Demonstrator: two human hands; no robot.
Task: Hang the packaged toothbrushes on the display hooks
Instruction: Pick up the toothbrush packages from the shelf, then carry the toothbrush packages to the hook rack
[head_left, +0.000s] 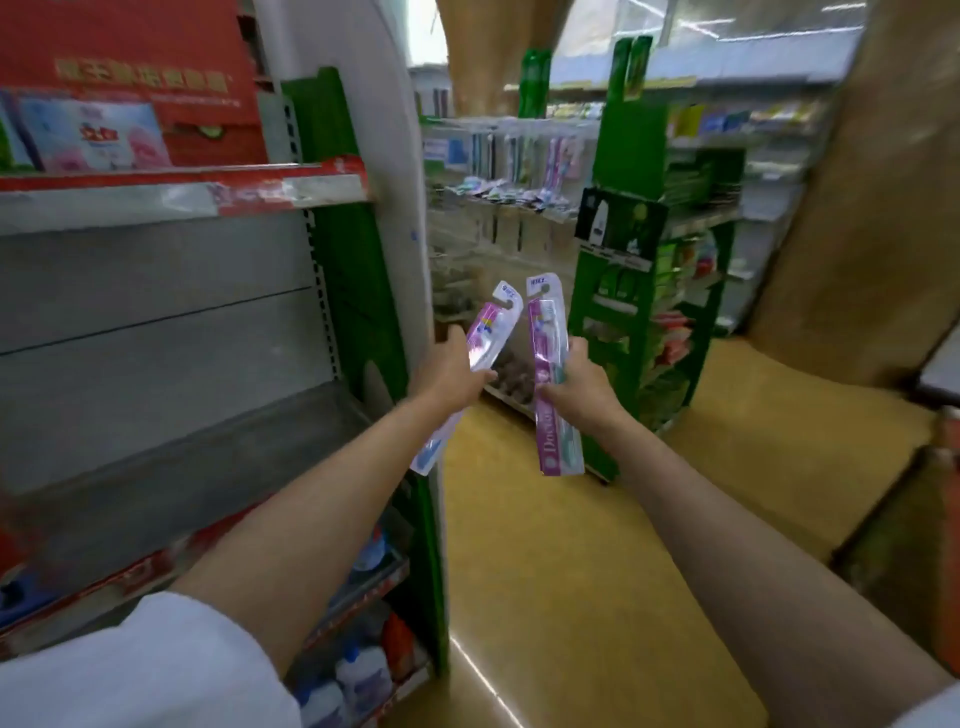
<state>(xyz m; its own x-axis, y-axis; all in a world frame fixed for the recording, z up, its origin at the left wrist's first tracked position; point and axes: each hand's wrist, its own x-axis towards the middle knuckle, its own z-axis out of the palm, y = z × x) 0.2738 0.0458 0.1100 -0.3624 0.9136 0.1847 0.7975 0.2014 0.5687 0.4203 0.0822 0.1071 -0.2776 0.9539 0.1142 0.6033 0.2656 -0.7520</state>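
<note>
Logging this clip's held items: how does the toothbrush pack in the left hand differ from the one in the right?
The left pack is mostly white and clear with a blue patch at its bottom; the right pack is purple with white lettering. The left pack leans to the right, the right pack stands closer to upright. Both are long hang-hole blister packs, one gripped mid-length by the left hand, the other by the right hand, and neither is on a hook yet.

You are looking down a shop aisle with a glossy yellow floor (597, 545) that catches a streak of light near its left edge. On your left stands a grey metal shelf unit (156, 322) with red edge strips and green uprights. Ahead, a green display stand (649, 270) holds blurred goods.
</note>
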